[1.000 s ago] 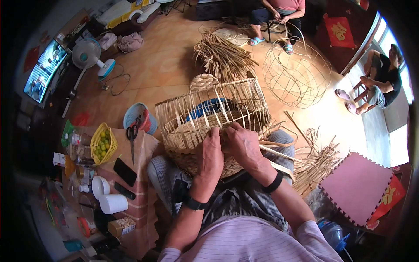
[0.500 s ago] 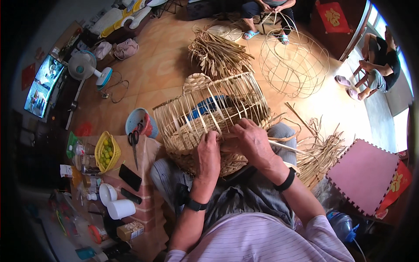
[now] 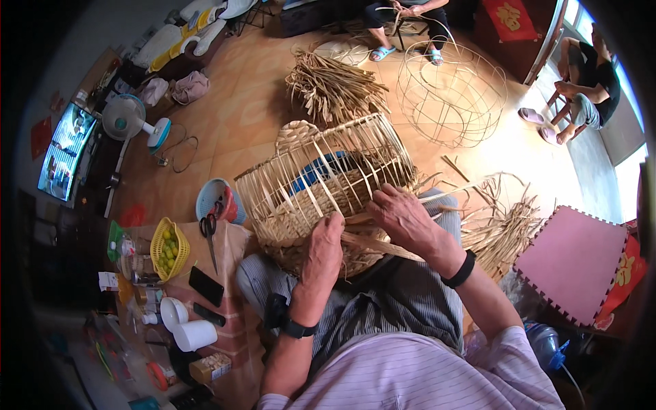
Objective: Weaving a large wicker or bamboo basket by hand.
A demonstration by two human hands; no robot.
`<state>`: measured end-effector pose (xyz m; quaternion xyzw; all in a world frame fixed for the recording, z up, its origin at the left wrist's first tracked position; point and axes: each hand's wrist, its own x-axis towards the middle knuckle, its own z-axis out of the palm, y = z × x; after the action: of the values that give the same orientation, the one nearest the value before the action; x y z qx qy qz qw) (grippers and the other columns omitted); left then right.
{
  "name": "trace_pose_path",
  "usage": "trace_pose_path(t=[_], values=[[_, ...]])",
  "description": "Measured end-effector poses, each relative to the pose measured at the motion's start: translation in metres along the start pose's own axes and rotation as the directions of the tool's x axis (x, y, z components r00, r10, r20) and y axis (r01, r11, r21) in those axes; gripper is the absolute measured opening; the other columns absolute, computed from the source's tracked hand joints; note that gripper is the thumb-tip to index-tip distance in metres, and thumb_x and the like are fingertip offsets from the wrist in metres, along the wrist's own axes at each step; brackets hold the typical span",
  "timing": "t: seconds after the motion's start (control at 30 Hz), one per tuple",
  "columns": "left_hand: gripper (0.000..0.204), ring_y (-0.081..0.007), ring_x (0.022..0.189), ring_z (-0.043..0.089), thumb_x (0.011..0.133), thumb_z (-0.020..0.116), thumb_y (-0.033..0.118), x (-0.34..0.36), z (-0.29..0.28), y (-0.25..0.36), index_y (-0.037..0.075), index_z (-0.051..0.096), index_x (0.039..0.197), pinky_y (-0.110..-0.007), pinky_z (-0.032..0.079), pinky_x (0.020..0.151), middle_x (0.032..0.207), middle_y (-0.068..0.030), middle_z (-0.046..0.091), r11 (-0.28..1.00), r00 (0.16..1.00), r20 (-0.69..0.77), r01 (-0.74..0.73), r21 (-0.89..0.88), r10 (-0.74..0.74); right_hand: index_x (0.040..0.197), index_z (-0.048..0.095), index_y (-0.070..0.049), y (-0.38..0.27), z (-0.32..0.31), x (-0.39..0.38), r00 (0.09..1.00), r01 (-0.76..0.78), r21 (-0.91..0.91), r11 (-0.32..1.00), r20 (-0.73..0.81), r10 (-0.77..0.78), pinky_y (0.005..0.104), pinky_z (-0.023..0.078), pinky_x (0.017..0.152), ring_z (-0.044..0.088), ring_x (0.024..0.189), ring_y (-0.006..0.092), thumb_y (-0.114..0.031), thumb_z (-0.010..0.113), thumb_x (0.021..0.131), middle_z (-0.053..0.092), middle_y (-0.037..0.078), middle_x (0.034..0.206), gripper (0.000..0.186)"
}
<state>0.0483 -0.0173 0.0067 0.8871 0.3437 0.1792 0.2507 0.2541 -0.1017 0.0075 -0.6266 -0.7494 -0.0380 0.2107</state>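
A partly woven wicker basket (image 3: 283,222) of pale strips lies tilted across my lap, bare ribs showing along its upper side. My left hand (image 3: 324,244) is closed at the basket's near side, its fingertips pinching a flat straw strip (image 3: 372,244) against the weave. Just to the right, my right hand (image 3: 404,216) is also closed, thumb and fingers pressed on a strip by the ribs. Loose strip ends trail right from between the hands. Something blue (image 3: 318,171) shows through the ribs. My fingertips partly hide the working spot.
At left, a table (image 3: 236,249) bears scissors (image 3: 210,236), a yellow basket of green fruit (image 3: 167,249), a phone (image 3: 206,285) and white cups. Straw bundles (image 3: 335,85) lie ahead and right, near a wire-like frame (image 3: 451,92). Two other people sit farther off.
My right hand has shifted slightly along the strips, and the loose strip ends now lie differently, one slanting down to the right below my right hand. My left hand stays at the basket's near side.
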Motion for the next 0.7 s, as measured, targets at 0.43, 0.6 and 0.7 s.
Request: trace_pose_path(t=[0.43, 0.6, 0.7], values=[[0.029, -0.027, 0.089, 0.075, 0.091, 0.069, -0.004, 0.016, -0.006, -0.007, 0.009, 0.072, 0.116, -0.036, 0.057, 0.079, 0.093, -0.0161, 0.075, 0.977, 0.993, -0.017, 0.114, -0.178, -0.119, 0.106, 0.052, -0.007, -0.021, 0.004, -0.035, 0.996, -0.055, 0.061, 0.997, 0.077, 0.05, 0.0403, 0.055, 0.065, 0.069, 0.08, 0.0294, -0.018, 0.063, 0.092, 0.061, 0.009, 0.088, 0.021], [0.02, -0.0246, 0.087, 0.075, 0.091, 0.069, 0.001, 0.028, -0.021, -0.002, 0.002, 0.073, 0.111, -0.035, 0.056, 0.08, 0.091, -0.0154, 0.076, 0.972, 0.984, 0.164, 0.105, -0.211, -0.07, 0.101, 0.057, -0.006, 0.023, 0.01, -0.029, 0.977, -0.17, 0.148, 0.974, 0.157, 0.146, 0.044, 0.054, 0.071, 0.066, 0.084, 0.0319, -0.022, 0.073, 0.086, 0.06, 0.01, 0.09, 0.026], [0.019, -0.0249, 0.088, 0.076, 0.092, 0.068, 0.001, 0.03, -0.026, -0.011, -0.001, 0.073, 0.109, -0.035, 0.056, 0.081, 0.091, -0.016, 0.076, 0.969, 0.974, 0.218, 0.115, -0.217, -0.067, 0.102, 0.059, -0.006, 0.012, 0.004, -0.023, 0.994, -0.082, 0.121, 0.989, -0.057, 0.089, 0.0438, 0.052, 0.078, 0.063, 0.091, 0.032, -0.022, 0.076, 0.084, 0.058, 0.011, 0.093, 0.029]])
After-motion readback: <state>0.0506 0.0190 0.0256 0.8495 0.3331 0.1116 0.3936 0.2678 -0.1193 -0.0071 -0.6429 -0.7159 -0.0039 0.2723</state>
